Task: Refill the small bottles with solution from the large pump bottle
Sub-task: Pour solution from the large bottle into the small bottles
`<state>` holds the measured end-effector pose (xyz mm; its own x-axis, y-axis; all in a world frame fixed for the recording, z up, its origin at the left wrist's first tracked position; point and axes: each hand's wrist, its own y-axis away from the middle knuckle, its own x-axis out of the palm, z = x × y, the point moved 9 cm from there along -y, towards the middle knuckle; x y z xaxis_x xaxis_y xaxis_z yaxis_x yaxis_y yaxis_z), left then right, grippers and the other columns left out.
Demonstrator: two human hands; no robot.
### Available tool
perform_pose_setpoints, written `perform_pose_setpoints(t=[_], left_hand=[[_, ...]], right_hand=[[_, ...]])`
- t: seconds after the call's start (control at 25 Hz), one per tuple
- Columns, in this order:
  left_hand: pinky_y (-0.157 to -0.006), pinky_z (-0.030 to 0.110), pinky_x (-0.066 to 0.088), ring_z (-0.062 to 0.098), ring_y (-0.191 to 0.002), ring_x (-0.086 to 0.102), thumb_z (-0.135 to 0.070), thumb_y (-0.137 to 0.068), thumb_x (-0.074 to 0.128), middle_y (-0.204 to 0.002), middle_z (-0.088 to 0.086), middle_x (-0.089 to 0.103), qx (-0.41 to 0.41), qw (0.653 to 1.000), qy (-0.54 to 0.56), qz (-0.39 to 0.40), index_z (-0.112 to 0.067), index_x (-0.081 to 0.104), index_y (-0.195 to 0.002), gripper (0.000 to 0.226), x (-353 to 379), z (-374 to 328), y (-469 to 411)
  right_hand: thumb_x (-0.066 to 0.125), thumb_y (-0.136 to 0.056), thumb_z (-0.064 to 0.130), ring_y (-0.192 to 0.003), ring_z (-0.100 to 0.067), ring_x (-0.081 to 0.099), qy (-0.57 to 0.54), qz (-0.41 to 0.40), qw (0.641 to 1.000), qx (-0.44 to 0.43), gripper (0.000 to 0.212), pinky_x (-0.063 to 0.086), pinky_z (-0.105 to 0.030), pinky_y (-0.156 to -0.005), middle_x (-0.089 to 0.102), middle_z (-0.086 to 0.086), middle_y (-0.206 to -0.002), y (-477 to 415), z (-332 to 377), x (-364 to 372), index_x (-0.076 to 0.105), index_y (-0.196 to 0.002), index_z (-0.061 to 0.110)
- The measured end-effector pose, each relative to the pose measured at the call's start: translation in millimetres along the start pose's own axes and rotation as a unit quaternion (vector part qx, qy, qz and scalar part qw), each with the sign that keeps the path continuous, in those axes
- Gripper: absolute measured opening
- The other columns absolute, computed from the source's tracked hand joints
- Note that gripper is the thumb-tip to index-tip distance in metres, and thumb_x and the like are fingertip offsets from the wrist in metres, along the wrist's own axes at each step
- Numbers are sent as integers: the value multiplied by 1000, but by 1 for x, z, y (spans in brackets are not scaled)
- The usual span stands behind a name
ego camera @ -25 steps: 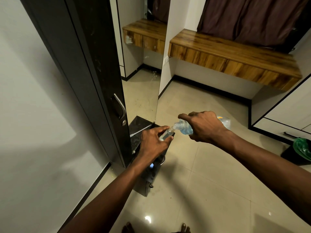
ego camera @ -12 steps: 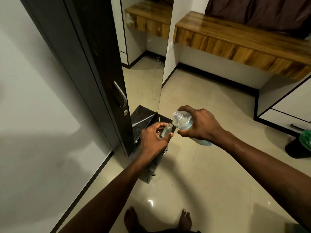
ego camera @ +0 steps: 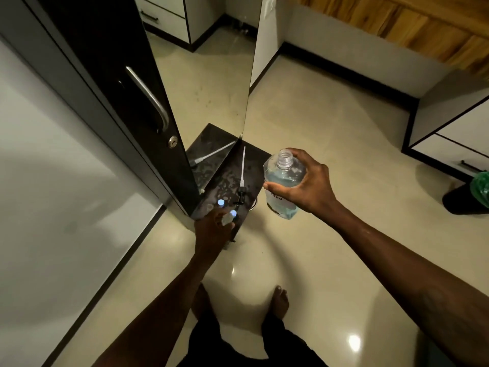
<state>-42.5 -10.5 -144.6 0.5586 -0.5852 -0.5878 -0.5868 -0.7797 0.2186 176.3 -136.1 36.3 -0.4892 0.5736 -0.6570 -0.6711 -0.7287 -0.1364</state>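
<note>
My right hand holds the large clear bottle upright, its neck open and pale blue solution inside. The bottle hangs just right of a small black stand. My left hand is low at the stand's near corner, fingers around a small clear bottle. Two small bottles with blue-lit tops stand on that corner. The pump head with its long white tube lies on the stand's top.
A dark cabinet door with a metal handle and a mirror rise left of the stand. A wooden shelf runs along the far wall. A green object sits far right. My bare feet stand on the tiled floor.
My right hand turned the large bottle from tipped to upright and drew it right. My left hand lowered the small bottle to the stand. The view tilted down.
</note>
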Motion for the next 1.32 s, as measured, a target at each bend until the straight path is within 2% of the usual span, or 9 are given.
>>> perform_pose_setpoints(t=[0.08,0.2,0.4,0.56,0.76,0.88,0.92,1.16,1.32], left_hand=[[-70,15,52,3,-71,61,-11,-78,85,-84,-2,72,8,999,-13,-33,-10,71,-95,21,13,16,-3],[-66,-4,38,-12,-58,48,-7,-78,84,-69,-5,66,5,999,-9,-48,-8,67,-80,17,27,26,-12],[-63,4,46,0,-62,54,-15,-83,81,-77,-3,72,-9,998,-1,-67,-11,69,-90,15,38,49,-25],[-61,-7,37,6,-73,59,-10,-83,81,-88,6,75,-15,997,20,-76,-3,71,-102,23,41,54,-28],[-70,2,47,21,-87,72,5,-78,82,-93,9,76,1,990,67,-125,1,71,-101,26,30,67,-16],[-77,34,60,20,-91,73,0,-78,83,-98,6,75,-16,975,123,-185,-1,70,-101,27,10,85,-11],[-78,36,60,17,-93,72,-4,-80,84,-101,5,75,-20,972,123,-197,-3,70,-105,30,5,87,-12],[-76,0,36,14,-97,64,-16,-89,78,-108,13,74,8,990,56,-130,-2,63,-127,44,9,68,-40],[-71,-6,35,7,-84,60,-45,-91,61,-93,8,74,26,993,48,-105,-7,69,-104,42,9,67,-51]], right_hand=[[98,-61,46,-101,-10,71,-20,-6,1000,-6,78,57,-43,-97,72,11,-115,0,-13,8,64,-127,23],[99,-63,40,-103,-9,71,-37,-4,999,-16,78,57,-41,-98,72,8,-118,0,-24,20,64,-130,20],[100,-64,36,-105,-13,71,-47,6,998,-31,79,58,-34,-96,72,2,-121,-3,-31,37,63,-131,14],[100,-64,34,-104,-13,71,-47,19,998,-37,80,59,-33,-96,72,1,-119,-3,-31,45,63,-132,12],[99,-65,36,-104,-14,71,-50,40,997,-36,81,59,-35,-95,72,3,-119,-6,-29,51,62,-133,15],[99,-65,37,-105,-13,71,-52,34,997,-38,81,59,-34,-95,72,3,-119,-7,-27,51,62,-133,15],[99,-65,37,-105,-12,71,-54,31,997,-36,81,59,-34,-96,72,4,-119,-7,-28,51,62,-133,15],[100,-64,35,-104,-11,70,-57,39,997,-27,80,58,-26,-95,72,4,-118,0,-31,58,62,-132,15],[99,-65,34,-105,-13,70,-51,45,997,-30,79,55,-21,-95,72,2,-119,4,-30,56,62,-132,13]])
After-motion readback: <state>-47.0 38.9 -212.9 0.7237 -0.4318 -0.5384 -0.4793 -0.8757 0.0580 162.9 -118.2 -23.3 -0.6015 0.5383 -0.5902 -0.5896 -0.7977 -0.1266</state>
